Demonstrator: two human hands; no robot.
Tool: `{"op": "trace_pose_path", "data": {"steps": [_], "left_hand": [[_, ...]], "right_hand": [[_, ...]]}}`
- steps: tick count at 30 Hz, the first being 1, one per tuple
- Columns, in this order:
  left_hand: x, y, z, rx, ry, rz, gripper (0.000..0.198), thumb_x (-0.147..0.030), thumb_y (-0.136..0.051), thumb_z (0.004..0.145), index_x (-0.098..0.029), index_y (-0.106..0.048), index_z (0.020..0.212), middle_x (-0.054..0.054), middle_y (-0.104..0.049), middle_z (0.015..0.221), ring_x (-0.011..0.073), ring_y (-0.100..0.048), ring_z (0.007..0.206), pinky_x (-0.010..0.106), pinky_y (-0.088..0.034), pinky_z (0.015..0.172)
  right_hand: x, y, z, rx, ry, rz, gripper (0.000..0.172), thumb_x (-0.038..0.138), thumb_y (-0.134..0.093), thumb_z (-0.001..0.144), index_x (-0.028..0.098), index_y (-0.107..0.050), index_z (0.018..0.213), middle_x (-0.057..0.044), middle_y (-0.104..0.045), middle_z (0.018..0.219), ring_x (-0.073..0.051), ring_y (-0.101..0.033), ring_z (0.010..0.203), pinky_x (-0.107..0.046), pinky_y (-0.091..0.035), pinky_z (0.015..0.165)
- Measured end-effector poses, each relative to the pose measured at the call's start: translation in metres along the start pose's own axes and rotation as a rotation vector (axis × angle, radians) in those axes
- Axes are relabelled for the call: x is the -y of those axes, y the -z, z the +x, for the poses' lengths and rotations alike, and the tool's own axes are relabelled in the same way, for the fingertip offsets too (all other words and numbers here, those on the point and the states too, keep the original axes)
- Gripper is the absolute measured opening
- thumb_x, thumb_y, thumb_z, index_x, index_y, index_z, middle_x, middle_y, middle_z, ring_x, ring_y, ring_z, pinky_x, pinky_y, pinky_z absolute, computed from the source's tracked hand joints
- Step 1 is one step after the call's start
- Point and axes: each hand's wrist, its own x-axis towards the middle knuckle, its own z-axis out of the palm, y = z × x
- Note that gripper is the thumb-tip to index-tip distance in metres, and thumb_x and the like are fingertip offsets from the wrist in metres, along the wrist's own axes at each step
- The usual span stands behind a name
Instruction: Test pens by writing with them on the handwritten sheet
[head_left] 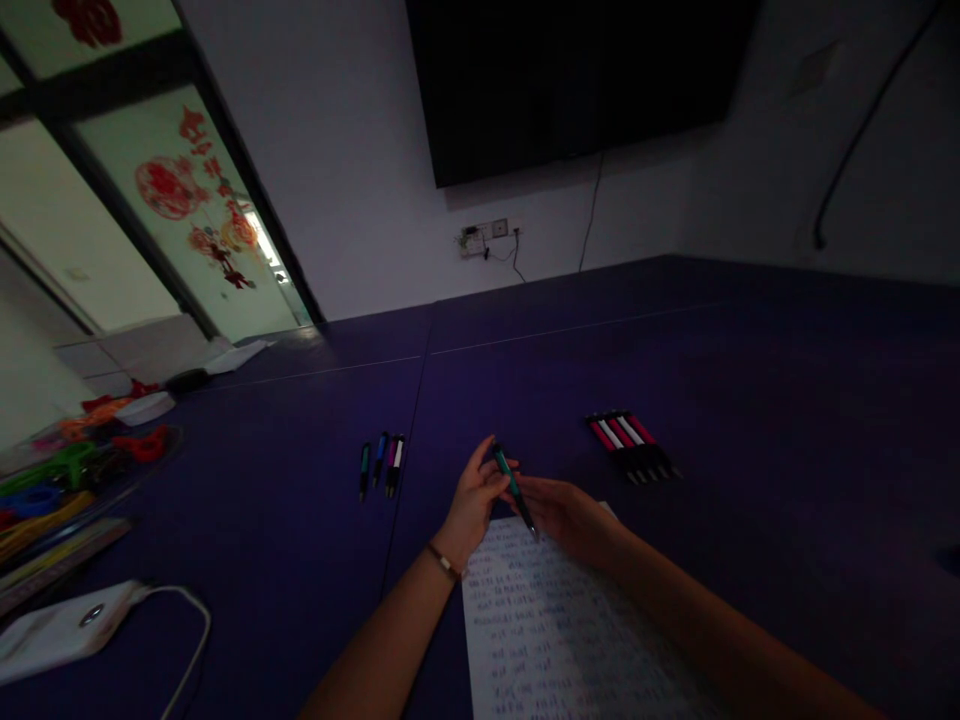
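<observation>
A teal-and-black pen (513,484) slants over the top of a handwritten sheet of paper (517,620), its metal tip toward the page. My left hand (474,500) is closed on it, thumb against the barrel. Just behind and to the right of the pen is my right hand (564,512), its fingers stretched out toward the left hand; whether they touch the barrel is unclear. Left of the hands lie a second teal pen (364,471), a blue pen (380,459) and, close together, a purple pen (390,466) and a white pen (397,464). To the right, several pink and white pens (628,445) form a row.
The dark blue-purple table (300,480) has a seam left of the hands. At the left lie a white device (67,630) with a cable (196,605), and a pile of colourful items (75,465). A black screen (585,90) hangs on the wall.
</observation>
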Motion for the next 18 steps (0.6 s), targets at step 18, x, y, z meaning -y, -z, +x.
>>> {"op": "trace_pose_path", "data": {"steps": [18], "left_hand": [[0.0033, 0.0016, 0.0019, -0.025, -0.039, 0.023, 0.058, -0.016, -0.064, 0.063, -0.022, -0.043, 0.116, 0.006, -0.060, 0.089, 0.0135, -0.055, 0.073, 0.021, -0.039, 0.057]], "right_hand": [[-0.0030, 0.0061, 0.0015, 0.014, 0.026, 0.013, 0.019, 0.024, -0.057, 0.070, 0.015, -0.064, 0.085, -0.007, -0.065, 0.093, -0.018, -0.055, 0.097, -0.034, -0.031, 0.096]]}}
